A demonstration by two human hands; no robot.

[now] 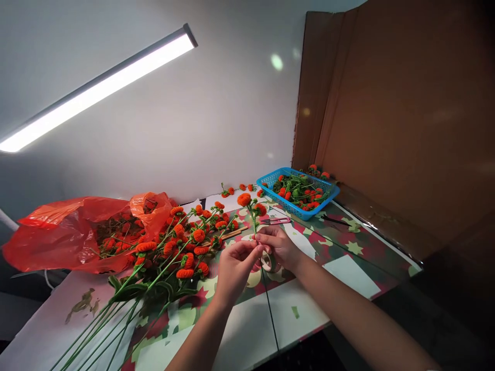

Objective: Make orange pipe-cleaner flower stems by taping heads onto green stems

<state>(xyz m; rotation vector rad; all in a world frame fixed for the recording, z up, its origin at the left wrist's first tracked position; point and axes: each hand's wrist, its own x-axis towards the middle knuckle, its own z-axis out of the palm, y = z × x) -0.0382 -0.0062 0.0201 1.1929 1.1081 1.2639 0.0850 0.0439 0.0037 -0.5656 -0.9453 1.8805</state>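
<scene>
Between my two hands stands an artificial flower stem (254, 222) with fuzzy orange heads on top, and a dark bare wire (270, 309) runs down below it toward the table's front edge. My left hand (238, 265) is closed, thumb and fingers pinching the stem from the left. From the right, my right hand (281, 247) closes its fingertips on the stem slightly higher up. A roll of pale green tape (267, 262) shows just under the right fingers, partly hidden by them; whether the fingers grip it is unclear.
Finished-looking orange flowers (199, 235) with long green stems lie at left, beside a red plastic bag (73, 232) of more flowers. A blue basket (305, 214) of flower pieces stands at back right. Pink-handled snips (276, 221) lie behind my hands. A cardboard wall (402, 113) borders the right.
</scene>
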